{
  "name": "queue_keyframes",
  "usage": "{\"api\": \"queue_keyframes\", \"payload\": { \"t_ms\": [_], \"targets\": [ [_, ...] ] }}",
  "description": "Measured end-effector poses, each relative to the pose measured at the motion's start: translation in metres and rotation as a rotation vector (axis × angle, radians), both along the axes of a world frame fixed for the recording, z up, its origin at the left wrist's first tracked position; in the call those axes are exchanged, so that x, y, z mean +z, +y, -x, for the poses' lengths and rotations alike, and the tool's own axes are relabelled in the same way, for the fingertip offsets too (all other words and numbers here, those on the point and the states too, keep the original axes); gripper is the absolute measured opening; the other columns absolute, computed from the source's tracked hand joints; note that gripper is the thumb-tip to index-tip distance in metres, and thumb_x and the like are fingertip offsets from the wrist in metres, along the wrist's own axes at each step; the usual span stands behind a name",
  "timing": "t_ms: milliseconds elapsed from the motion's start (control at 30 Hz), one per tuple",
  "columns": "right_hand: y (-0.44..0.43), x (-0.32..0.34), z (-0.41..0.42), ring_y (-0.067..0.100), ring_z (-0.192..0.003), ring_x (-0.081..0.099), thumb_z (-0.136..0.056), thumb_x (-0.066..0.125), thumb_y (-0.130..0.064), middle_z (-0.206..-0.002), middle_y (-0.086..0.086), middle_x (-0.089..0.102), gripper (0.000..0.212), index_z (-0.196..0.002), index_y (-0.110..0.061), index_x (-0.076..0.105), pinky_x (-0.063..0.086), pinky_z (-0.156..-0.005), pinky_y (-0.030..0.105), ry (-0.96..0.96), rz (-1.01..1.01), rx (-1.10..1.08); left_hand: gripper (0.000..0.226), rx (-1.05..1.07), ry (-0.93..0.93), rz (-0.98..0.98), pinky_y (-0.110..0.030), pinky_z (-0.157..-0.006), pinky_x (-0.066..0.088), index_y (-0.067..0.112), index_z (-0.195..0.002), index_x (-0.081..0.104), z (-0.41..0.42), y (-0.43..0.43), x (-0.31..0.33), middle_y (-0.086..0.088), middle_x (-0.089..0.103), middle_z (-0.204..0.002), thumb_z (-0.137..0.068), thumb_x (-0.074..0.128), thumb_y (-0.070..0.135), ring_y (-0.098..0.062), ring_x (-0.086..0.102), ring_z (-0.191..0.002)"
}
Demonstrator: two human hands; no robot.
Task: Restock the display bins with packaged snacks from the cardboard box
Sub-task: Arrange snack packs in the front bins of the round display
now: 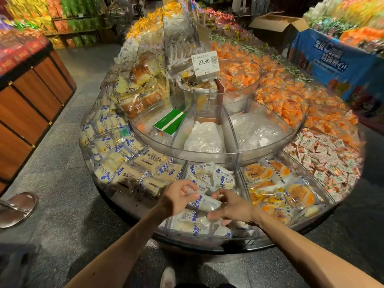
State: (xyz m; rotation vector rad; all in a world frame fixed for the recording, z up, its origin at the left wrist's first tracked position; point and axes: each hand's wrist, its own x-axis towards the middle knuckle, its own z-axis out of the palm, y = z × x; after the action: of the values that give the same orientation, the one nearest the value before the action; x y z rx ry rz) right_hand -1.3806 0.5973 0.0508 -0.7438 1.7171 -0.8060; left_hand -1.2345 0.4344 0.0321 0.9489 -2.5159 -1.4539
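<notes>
Left hand (180, 196), right hand (231, 207) pinch packet (206, 203) between them.

Take the white price sign (205, 63) reading 23.90 as your landmark. Below it and slightly to its left you'll find a green box with a white stripe (169, 122), lying tilted. Straight below the sign sit crumpled clear plastic bags (204, 138). Far to the sign's left stands a wood-panelled stand (31, 104) with dark edging. Lower than that, a round shiny metal base (17, 208) rests on the grey speckled floor (62, 183). Above and left of the sign, back shelving (79, 28) carries green and orange packs. To the sign's right hangs a blue banner (332, 59) with white lettering. Well below the sign, at the bottom edge, you can see the toe of a pale shoe (168, 277).
</notes>
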Motion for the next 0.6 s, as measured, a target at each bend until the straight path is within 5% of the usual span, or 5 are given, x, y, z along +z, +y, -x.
{"api": "queue_keyframes", "payload": {
  "t_ms": [67, 233, 433, 600],
  "targets": [
    [-0.013, -0.002, 0.004, 0.017, -0.058, 0.064, -0.082, 0.078, -0.003, -0.087, 0.008, 0.07, 0.05, -0.12, -0.002, 0.045, 0.05, -0.05, 0.027, 0.03, -0.021, -0.029, 0.013, 0.062, -0.01, 0.027, -0.026, -0.069, 0.057, 0.029, -0.087, 0.062, 0.003, -0.017, -0.005, 0.0, 0.063, -0.097, -0.088, 0.073, 0.023, -0.017, 0.063, -0.086],
    [-0.046, -0.022, -0.01, 0.024, -0.104, 0.068, -0.087, 0.075, -0.036, -0.123, 0.009, 0.067, 0.055, -0.136, -0.018, 0.056, 0.054, -0.09, 0.031, 0.659, -0.141, 0.242, 0.006, 0.012, -0.257, 0.335, -0.033, -0.095, 0.049, 0.024, -0.093, 0.06, 0.01, -0.029, -0.035, -0.002, 0.063, -0.121, -0.095, 0.065, 0.027, -0.021, 0.061, -0.112],
    [-0.05, -0.041, -0.022, 0.024, -0.113, 0.061, -0.1, 0.054, -0.02, -0.147, 0.009, 0.037, 0.035, -0.135, -0.019, 0.056, 0.054, -0.094, 0.031, 0.861, -0.195, 0.325, 0.024, -0.094, -0.566, 0.731, -0.032, -0.074, 0.059, 0.018, -0.113, 0.063, 0.018, -0.02, -0.054, -0.002, 0.066, -0.094, -0.102, 0.052, 0.035, -0.018, 0.067, -0.085],
    [-0.046, -0.044, -0.019, 0.025, -0.117, 0.058, -0.1, 0.057, -0.027, -0.149, 0.012, 0.03, 0.033, -0.132, -0.02, 0.055, 0.051, -0.1, 0.033, 0.87, -0.189, 0.36, 0.028, -0.18, -0.559, 0.749, -0.04, -0.108, 0.046, 0.012, -0.115, 0.067, 0.013, -0.013, -0.053, -0.015, 0.035, -0.153, -0.1, 0.053, 0.032, -0.027, 0.045, -0.136]
  ]
}}
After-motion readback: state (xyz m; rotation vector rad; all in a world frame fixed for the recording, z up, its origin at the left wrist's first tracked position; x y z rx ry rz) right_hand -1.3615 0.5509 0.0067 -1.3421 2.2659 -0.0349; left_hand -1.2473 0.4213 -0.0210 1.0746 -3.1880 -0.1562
